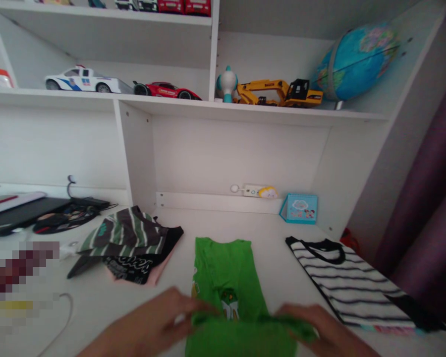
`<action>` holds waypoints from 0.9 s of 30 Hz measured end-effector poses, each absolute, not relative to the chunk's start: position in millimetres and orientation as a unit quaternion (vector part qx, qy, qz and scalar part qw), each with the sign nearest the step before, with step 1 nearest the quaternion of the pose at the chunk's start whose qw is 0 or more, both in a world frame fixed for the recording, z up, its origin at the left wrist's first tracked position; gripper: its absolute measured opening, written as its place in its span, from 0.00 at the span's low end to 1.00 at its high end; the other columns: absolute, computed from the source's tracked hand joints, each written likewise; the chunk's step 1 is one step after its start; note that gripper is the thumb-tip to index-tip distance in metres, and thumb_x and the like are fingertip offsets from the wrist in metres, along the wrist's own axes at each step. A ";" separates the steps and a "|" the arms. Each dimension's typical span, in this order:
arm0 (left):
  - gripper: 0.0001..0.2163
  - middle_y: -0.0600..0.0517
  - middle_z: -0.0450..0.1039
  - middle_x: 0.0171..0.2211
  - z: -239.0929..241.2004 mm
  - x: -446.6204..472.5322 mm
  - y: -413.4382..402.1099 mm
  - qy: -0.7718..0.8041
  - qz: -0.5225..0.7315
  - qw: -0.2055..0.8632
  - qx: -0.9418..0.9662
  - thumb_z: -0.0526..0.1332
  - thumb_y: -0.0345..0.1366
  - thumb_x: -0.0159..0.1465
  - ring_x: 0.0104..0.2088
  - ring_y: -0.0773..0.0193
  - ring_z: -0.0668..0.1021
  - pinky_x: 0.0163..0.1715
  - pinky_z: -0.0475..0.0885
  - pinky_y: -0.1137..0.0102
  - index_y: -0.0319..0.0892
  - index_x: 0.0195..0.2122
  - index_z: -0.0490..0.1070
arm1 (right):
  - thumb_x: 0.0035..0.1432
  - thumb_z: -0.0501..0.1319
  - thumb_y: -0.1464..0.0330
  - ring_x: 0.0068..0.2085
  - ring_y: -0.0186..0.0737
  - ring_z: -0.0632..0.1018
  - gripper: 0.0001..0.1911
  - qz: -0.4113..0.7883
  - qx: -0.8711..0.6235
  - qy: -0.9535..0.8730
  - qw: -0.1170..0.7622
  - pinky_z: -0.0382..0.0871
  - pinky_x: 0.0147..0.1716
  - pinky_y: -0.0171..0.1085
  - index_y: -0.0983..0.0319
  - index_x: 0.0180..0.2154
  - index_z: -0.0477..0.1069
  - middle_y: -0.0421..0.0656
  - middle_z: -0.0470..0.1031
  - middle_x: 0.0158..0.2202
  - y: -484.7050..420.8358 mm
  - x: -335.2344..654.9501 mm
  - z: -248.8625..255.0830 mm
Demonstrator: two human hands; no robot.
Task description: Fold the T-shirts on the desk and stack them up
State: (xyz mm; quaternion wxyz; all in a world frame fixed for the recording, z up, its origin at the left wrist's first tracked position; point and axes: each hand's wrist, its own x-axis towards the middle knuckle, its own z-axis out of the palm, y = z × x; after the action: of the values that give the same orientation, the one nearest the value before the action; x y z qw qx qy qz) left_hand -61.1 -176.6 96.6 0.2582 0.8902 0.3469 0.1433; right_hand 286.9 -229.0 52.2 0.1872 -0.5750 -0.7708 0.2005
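A green shirt (228,263) with a small cartoon print lies folded lengthwise on the white desk, its near part bunched across the front. My left hand (163,315) is closed on the left edge of that near fold, thumb and fingers pinching the cloth. At the opposite edge, my right hand (319,325) grips the fabric with its fingers curled over it. Both hands are somewhat blurred. The shirt's lower end runs out of the bottom of the view.
To the right lies a folded black-and-white striped shirt (357,282). Rumpled clothes (124,235) sit on the left, near a cable. A blue desk calendar (301,208) stands at the back. Shelves above hold toy cars, a yellow excavator (282,93) and a globe (357,62).
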 end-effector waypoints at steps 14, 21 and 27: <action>0.08 0.53 0.69 0.24 12.3 -15.5 -14.7 0.557 0.274 0.204 0.757 0.52 0.36 0.56 0.29 0.65 0.71 0.28 0.62 0.73 0.38 0.26 0.67 | 0.57 0.47 0.68 0.40 0.40 0.72 0.12 0.118 -0.706 -0.664 0.219 0.60 0.35 0.34 0.64 0.42 0.63 0.48 0.72 0.39 -42.6 228.4 10.0; 0.17 0.42 0.64 0.46 0.9 -7.5 -16.6 0.610 0.294 0.110 0.727 0.54 0.31 0.55 0.48 0.58 0.66 0.45 0.59 0.67 0.36 0.47 0.61 | 0.51 0.55 0.64 0.44 0.48 0.69 0.18 0.084 -0.739 -0.631 0.219 0.60 0.37 0.38 0.66 0.43 0.61 0.55 0.67 0.44 -39.0 230.0 11.1; 0.19 0.42 0.68 0.44 8.4 -8.1 -7.9 0.599 0.276 0.198 0.725 0.56 0.31 0.53 0.45 0.55 0.69 0.45 0.61 0.64 0.34 0.47 0.62 | 0.45 0.60 0.69 0.36 0.42 0.72 0.08 0.126 -0.721 -0.633 0.252 0.62 0.32 0.34 0.66 0.30 0.68 0.48 0.72 0.33 -33.4 234.2 20.9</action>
State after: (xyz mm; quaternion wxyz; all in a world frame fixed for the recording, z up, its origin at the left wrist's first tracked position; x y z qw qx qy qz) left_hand -8.1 -7.9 8.4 0.1984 0.7254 0.5987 0.2757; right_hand 234.2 -33.4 20.9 0.2519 -0.7213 -0.6327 0.1263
